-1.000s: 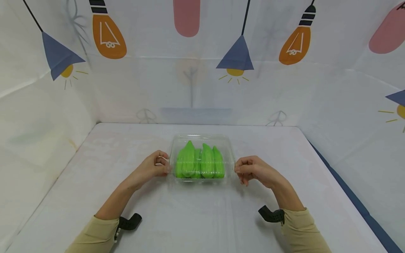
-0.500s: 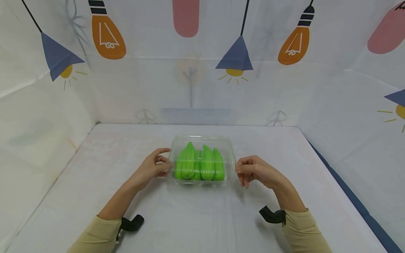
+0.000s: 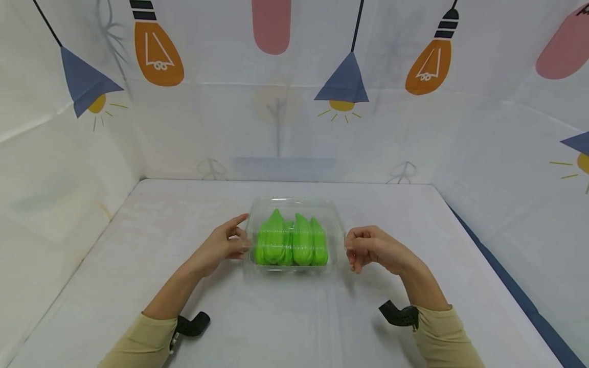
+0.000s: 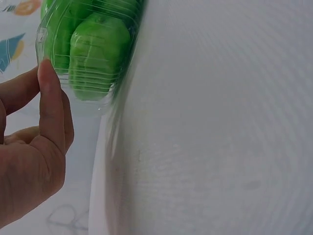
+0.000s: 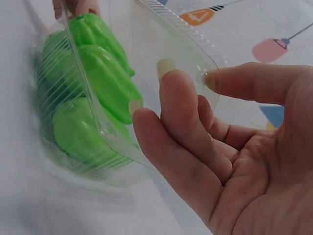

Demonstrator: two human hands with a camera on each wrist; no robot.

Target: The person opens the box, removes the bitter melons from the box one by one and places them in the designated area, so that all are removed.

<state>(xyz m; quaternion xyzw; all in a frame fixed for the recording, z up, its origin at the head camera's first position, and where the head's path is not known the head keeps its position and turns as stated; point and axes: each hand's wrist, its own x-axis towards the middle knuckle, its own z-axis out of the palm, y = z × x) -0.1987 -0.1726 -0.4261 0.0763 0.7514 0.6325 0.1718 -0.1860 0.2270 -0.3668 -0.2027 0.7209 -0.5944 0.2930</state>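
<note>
A clear plastic clamshell container [image 3: 294, 204] sits in the middle of the white table, with several bright green, ribbed, pepper-shaped pieces [image 3: 302, 245] showing through it. At its left edge my left hand [image 3: 221, 243] pinches the rim; the index finger reaches along towards the far corner. My right hand [image 3: 377, 250] holds the right edge between curled fingers and thumb. In the right wrist view, the right fingertips [image 5: 178, 93] overlap the clear rim. A clear panel with a beaded edge slants beside the green pieces there. Whether the lid is fully closed, I cannot tell.
The white table [image 3: 294, 327] runs back to a white curtain [image 3: 193, 128] printed with lamps and bulbs. More curtain hangs at both sides. Black wrist cameras [image 3: 193, 324] sit at the sleeve cuffs.
The container and its green pieces have shifted slightly towards me. My left index finger has straightened towards the far corner. My right hand has moved slightly to the right.
</note>
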